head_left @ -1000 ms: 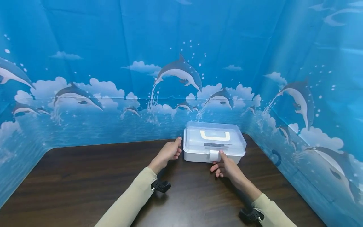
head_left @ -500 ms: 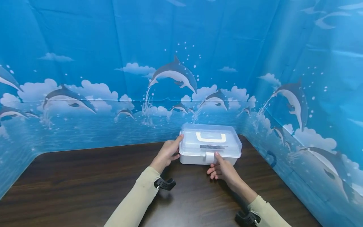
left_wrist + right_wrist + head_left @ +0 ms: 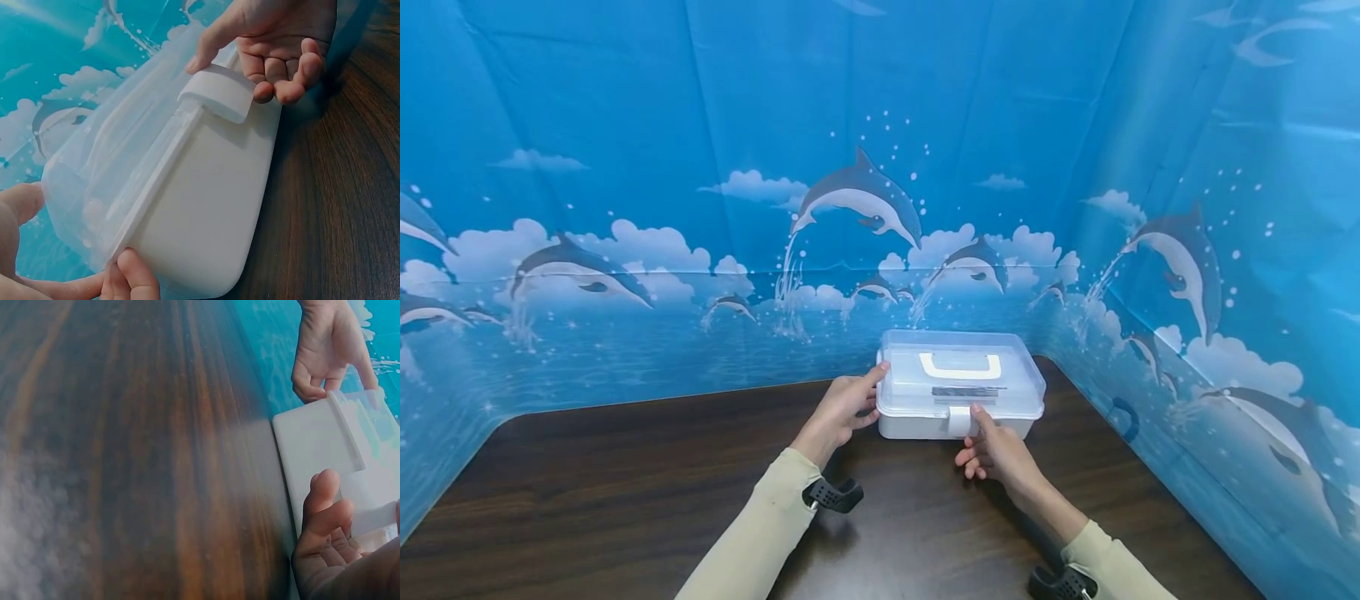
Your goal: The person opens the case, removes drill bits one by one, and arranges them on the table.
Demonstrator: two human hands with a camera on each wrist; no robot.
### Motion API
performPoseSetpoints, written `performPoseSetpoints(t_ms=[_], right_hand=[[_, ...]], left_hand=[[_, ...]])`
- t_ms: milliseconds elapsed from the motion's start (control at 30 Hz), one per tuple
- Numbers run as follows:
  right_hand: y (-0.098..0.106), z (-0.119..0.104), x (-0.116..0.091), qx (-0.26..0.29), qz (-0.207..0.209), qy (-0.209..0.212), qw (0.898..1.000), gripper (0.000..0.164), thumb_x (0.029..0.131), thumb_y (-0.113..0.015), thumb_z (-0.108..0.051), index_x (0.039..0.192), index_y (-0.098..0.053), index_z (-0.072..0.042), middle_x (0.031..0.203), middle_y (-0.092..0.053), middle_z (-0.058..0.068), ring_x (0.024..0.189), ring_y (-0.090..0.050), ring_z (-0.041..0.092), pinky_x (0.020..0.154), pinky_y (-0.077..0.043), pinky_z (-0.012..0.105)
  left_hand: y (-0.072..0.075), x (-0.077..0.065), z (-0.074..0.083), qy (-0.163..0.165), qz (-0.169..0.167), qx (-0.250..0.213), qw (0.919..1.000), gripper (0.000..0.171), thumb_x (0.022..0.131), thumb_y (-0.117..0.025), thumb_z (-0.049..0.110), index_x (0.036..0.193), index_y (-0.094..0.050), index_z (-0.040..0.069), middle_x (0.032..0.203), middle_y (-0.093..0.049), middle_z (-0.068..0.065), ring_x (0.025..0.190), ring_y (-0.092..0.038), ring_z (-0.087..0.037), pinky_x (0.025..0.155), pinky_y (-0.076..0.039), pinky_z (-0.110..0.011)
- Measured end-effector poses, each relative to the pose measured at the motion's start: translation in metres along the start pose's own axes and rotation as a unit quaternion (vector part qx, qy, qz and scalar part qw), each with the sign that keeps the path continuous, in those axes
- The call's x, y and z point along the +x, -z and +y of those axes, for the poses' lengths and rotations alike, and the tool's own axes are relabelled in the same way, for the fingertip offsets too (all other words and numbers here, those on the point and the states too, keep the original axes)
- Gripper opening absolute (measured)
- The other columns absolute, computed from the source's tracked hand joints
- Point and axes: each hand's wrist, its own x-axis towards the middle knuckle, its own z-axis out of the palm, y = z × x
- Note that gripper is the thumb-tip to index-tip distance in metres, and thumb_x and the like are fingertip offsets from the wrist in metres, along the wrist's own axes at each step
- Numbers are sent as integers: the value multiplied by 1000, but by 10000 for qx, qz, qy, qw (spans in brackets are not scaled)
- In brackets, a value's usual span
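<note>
A storage box (image 3: 961, 385) with a clear lid, white base and white carry handle (image 3: 961, 366) stands on the table, lid down. My left hand (image 3: 842, 408) grips its left end, thumb on the lid and curled fingers at the rim, as the left wrist view shows. At the front, my right hand (image 3: 1003, 457) has its thumb on the upper edge of the white latch (image 3: 219, 92), with the other fingers curled below and beside it. Whether the latch is fastened is unclear. Thin dark items (image 3: 966, 392) show through the lid.
The dark wood table (image 3: 647, 483) runs out to the left and front. A blue dolphin-print sheet (image 3: 737, 208) hangs close behind the box and along the right side. Each wrist wears a black strap (image 3: 833, 495).
My left hand has moved right from beside the box and taken hold of its left end. The right hand stays at the latch. The head view has shifted slightly.
</note>
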Motion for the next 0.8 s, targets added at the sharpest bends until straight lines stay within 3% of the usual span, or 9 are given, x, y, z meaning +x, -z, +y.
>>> performPoseSetpoints(t_ms=[267,800], right_hand=[[2,-1,0,131,48,-29,9999,83,98,-47,-70,103,-60,12,80,-71,20,58,-65,22,51,-46,24],[2,-6,1,195,104,-181,9996,82,97,-50,-69,102,-60,12,79,-71,20,56,-64,20,48,-44,22]], left_hand=[[-1,3,0,-18,-14,1,10000,90,89,-72,59,149,-44,-3,128,-56,-17,111,-57,-30,80,-56,-34],[1,4,-2,-92,-132,-148,9998,89,91,-71,58,149,-43,-3,125,-57,-17,105,-59,-27,79,-56,-36]])
